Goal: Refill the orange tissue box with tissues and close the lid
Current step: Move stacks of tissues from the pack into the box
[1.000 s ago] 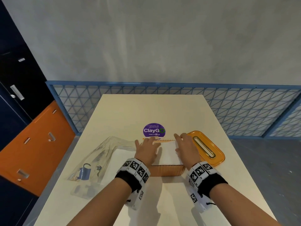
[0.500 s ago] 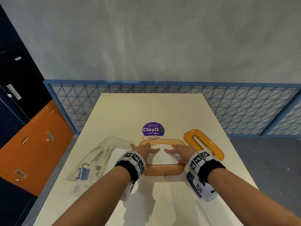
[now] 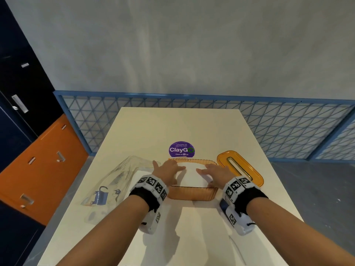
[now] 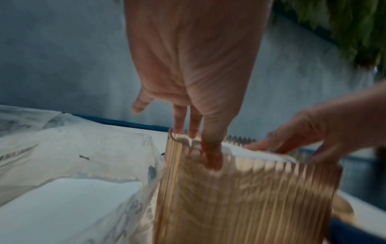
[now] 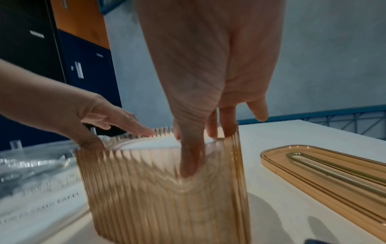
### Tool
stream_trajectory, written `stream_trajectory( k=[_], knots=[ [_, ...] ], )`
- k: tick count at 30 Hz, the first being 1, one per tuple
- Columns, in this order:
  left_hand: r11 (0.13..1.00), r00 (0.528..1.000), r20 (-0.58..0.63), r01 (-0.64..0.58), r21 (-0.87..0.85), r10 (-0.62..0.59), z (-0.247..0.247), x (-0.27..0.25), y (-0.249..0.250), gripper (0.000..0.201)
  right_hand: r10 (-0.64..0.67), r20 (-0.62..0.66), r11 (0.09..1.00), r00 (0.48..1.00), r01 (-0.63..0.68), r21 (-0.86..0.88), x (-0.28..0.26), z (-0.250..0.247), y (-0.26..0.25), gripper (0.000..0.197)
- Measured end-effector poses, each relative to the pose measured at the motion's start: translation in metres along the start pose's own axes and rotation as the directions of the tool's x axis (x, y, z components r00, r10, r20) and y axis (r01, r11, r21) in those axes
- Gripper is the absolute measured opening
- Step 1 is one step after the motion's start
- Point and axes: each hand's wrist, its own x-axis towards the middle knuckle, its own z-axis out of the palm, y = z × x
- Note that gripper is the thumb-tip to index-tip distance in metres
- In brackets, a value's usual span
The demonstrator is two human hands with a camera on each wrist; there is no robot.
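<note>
The ribbed orange tissue box [image 3: 192, 194] [image 4: 246, 198] [image 5: 167, 194] stands open on the cream table, with a white stack of tissues [image 3: 192, 174] inside it. My left hand [image 3: 169, 169] [image 4: 196, 118] lies flat with straight fingers on the left part of the stack, the thumb dipping inside the near wall. My right hand [image 3: 215, 172] [image 5: 211, 125] rests flat on the right part in the same way. The orange lid [image 3: 240, 170] [image 5: 325, 171], with its long slot, lies on the table just right of the box.
A clear plastic tissue wrapper [image 3: 115, 187] [image 4: 69, 165] holding more white tissues lies left of the box. A purple round sticker [image 3: 181, 150] sits behind it. The table [image 3: 172, 127] ends at a blue mesh railing [image 3: 288, 127]. Orange and navy lockers [image 3: 38, 160] stand left.
Both hands pushed the tissue stack down from above the rim into the box, then drew back toward me a little; their fingers now point inward over the tissues.
</note>
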Motion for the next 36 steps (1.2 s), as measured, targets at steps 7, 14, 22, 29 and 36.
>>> stream_trajectory(
  k=[7,14,22,29,36],
  knots=[
    [0.807,0.816,-0.345,0.229,-0.544,-0.464,0.031,-0.022,-0.058,0.035,0.161,-0.410,0.922,0.898,0.011,0.386,-0.012,0.004,0.011,0.044],
    [0.818,0.849,0.065,0.523,-0.239,-0.524,0.078,-0.020,-0.068,0.064,0.320,-0.185,0.823,0.929,-0.176,0.541,-0.002,0.022,0.018,0.049],
    [0.769,0.778,0.134,0.628,-0.121,-0.614,0.090,-0.002,-0.051,0.078,0.326,-0.217,0.835,0.920,-0.173,0.523,0.000,0.022,0.018,0.048],
    [0.744,0.747,0.188,0.660,-0.101,-0.638,0.090,0.006,-0.047,0.059,0.320,-0.218,0.842,0.922,-0.171,0.512,0.001,0.021,0.018,0.048],
    [0.769,0.788,0.133,0.615,-0.172,-0.600,0.096,0.002,-0.051,0.042,0.317,-0.201,0.830,0.927,-0.169,0.531,-0.003,0.020,0.017,0.048]
  ],
)
